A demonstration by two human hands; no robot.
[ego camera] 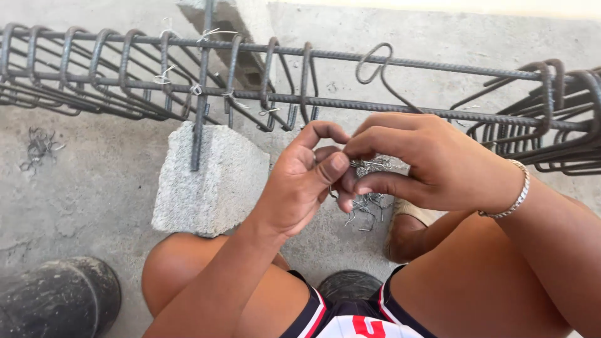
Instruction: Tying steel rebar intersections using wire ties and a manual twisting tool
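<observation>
- Head view, looking down: both hands meet just in front of a rebar cage [300, 81] that runs across the frame.
- Left hand [300, 181] is curled, thumb and forefinger pinched onto a bundle of short wire ties [369, 200].
- Right hand [426, 159] comes in from the other side, its fingers also closed on the same bundle; the fingertips of both hands touch.
- Wire ties sit between the two hands, their loose ends hanging below the fingers and poking out above them, just under the cage's lower bar.
- A silver chain bracelet [519, 191] circles the right wrist.
- A grey concrete block [206, 184] stands on the concrete floor [94, 188], just left of the left hand, propping up the cage.
- More wire ties [39, 147] lie scattered on the floor, well to the left.
- A black rubber boot [59, 297] shows at the lower left.
</observation>
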